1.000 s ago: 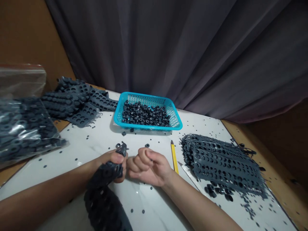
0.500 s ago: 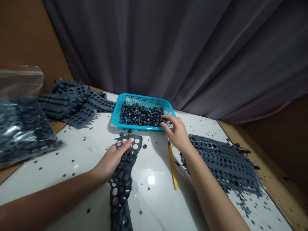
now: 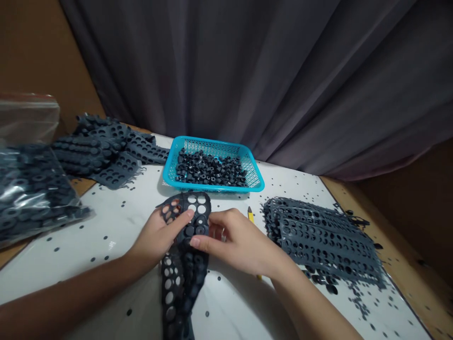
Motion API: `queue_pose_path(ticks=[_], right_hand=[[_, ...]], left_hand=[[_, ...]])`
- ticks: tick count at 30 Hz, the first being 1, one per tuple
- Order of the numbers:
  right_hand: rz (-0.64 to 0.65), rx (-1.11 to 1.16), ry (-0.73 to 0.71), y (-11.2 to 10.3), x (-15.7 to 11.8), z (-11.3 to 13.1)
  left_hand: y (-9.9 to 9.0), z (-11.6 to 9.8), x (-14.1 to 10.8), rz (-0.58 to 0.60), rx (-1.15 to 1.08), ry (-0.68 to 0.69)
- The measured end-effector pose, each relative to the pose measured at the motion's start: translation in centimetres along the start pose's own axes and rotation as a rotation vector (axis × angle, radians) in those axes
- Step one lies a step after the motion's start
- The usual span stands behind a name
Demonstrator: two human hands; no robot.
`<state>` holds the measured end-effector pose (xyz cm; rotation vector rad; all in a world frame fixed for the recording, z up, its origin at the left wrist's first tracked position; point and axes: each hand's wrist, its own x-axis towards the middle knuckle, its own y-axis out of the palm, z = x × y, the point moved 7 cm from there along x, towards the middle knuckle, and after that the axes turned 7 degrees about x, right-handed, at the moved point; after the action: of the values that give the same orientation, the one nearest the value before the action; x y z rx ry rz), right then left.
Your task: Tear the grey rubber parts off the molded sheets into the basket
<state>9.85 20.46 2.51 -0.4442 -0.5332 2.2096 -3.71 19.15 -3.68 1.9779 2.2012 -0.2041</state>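
Black rubber sheet full of punched holes (image 3: 182, 283), hanging off both hands over the middle of the white desk (image 3: 88, 241). Left hand (image 3: 157, 236) pinches it, thumb on top; right hand (image 3: 235, 243) has come back from the basket, fingers closed on it too. Teal mesh basket (image 3: 170, 172) of rubber bits at 12 o'clock, stacked punched sheets (image 3: 322, 238) at 3, bagged ones (image 3: 31, 189) at 9.

A dark grey curtain (image 3: 247, 71) hangs in long folds behind the bench (image 3: 399, 241), whose wood shows beyond a white marble-look top (image 3: 226, 302). A brown wall (image 3: 38, 56) stands at left, and the light is dim.
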Motion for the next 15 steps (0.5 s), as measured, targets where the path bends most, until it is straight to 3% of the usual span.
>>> queue_pose_path(ticks=[6,8,11,13,15], right_hand=[[0.054,0.132,0.001,-0.6,0.6,-0.9],[-0.078,0.005,-0.036,-1.9,0.5,-0.8],[-0.336,-0.251,-0.212,-3.3,-0.5,1.2],[-0.301,-0.392,-0.269,-2.3,-0.8,2.2],[-0.188,-0.499,-0.230,-1.0,-0.7,2.2]], left_hand=[[1.0,0.0,-0.4,0.129,-0.212,-0.166],[1.2,0.6,-0.3,0.154,-0.181,-0.171],[1.1,1.5,0.0,0.172,-0.098,-0.156],[1.3,1.5,0.0,0.201,-0.090,-0.118],[1.7,1.3,-0.2,0.246,-0.110,-0.091]])
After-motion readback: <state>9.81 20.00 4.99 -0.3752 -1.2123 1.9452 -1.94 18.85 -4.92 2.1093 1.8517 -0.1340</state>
